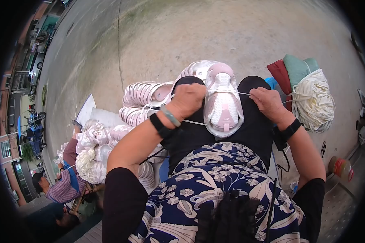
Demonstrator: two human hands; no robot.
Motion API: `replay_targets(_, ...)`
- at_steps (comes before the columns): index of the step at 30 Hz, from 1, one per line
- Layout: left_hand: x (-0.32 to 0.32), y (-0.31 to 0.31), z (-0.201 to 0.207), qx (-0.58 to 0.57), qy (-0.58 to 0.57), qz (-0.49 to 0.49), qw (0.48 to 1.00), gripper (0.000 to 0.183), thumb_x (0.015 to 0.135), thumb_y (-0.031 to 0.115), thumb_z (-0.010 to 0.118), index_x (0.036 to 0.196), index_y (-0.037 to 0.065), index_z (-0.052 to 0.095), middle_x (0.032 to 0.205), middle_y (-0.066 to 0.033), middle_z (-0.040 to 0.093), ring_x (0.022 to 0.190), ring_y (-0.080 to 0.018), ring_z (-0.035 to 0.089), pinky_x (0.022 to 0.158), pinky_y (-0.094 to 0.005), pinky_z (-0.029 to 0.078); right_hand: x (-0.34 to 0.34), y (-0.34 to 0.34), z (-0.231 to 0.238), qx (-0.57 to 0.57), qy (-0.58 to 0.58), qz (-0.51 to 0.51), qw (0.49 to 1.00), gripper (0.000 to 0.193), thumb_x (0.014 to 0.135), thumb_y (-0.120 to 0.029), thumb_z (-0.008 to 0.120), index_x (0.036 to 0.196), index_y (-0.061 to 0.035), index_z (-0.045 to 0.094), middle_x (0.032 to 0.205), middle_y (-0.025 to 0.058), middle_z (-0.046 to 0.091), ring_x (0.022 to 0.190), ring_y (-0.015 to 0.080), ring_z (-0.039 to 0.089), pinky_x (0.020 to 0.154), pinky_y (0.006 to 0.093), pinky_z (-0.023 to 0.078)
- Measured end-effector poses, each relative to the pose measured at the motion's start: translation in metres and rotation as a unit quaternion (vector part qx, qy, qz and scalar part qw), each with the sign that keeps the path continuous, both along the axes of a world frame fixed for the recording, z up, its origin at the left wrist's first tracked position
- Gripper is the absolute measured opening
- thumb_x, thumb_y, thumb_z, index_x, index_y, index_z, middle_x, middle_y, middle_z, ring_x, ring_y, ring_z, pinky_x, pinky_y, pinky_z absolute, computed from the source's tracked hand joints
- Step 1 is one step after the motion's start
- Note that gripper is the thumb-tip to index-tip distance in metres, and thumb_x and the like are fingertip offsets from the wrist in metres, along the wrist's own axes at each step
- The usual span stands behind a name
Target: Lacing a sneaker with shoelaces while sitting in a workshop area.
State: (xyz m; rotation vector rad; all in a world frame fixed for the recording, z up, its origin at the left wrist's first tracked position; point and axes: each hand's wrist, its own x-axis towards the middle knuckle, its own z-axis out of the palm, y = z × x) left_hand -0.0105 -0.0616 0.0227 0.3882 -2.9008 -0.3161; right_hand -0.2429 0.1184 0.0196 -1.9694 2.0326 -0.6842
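Observation:
A white and pale pink sneaker (224, 111) rests between my thighs on my black trousers, its heel tab towards me. A white shoelace (241, 93) is pulled fairly straight across the shoe, running out to both sides. My left hand (189, 100) is closed in a fist around its left part, beside the shoe. On the other side my right hand (267, 104) pinches the right part. Another stretch of lace runs low on the left, over my thigh to the shoe's side. Fingers hide the lace's ends.
Nested rows of pink and white shoes (144, 97) lie to my left, with a heap of more shoes (99, 139) behind. At right are a bundle of white laces (314, 99), a green cloth (298, 67) and a red cloth (279, 75). A person (65, 187) sits at far left.

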Motion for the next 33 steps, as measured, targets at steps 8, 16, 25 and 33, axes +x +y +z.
replay_targets(8,0.175,-0.163,0.008,-0.302,-0.069,0.256,0.916,0.013,0.078,0.009,0.049,0.087,0.011,0.059,0.077,-0.0106,0.058,0.068,-0.0301,0.06,0.056,-0.0433,0.048,-0.016,0.015,0.015,-0.047,0.016,-0.022,0.999,0.009,0.082,-0.016,0.059,0.081,-0.0067,0.056,0.07,0.0096,0.057,0.07,0.0299,0.059,0.057,0.039,0.045)
replay_targets(16,0.26,-0.197,0.062,-0.232,-0.046,0.389,0.891,0.021,0.089,0.021,0.043,0.085,0.005,0.057,0.085,-0.0163,0.058,0.083,-0.0342,0.055,0.071,-0.0425,0.043,0.058,-0.005,0.031,0.023,-0.021,0.131,0.991,0.009,0.073,-0.014,0.056,0.068,-0.0069,0.058,0.067,0.0123,0.062,0.067,0.031,0.063,0.059,0.0417,0.049)
replay_targets(25,0.249,-0.185,0.078,-0.276,0.006,0.337,0.9,0.018,0.088,0.019,0.047,0.082,0.004,0.055,0.079,-0.0165,0.057,0.077,-0.0336,0.057,0.066,-0.0401,0.045,-0.04,0.053,0.096,0.011,0.072,0.096,0.993,0.012,0.071,-0.007,0.056,0.082,-0.0087,0.053,0.067,0.0107,0.057,0.063,0.0313,0.058,0.053,0.0412,0.044)
replay_targets(33,0.233,-0.186,0.133,-0.316,0.049,0.337,0.885,0.015,0.087,0.018,0.049,0.087,0.006,0.059,0.079,-0.0169,0.06,0.073,-0.0354,0.058,0.061,-0.0415,0.045,-0.195,0.128,0.211,0.003,0.411,-0.082,0.908,0.014,0.084,-0.007,0.05,0.096,-0.0036,0.058,0.091,0.0157,0.06,0.084,0.031,0.056,0.074,0.0364,0.043)
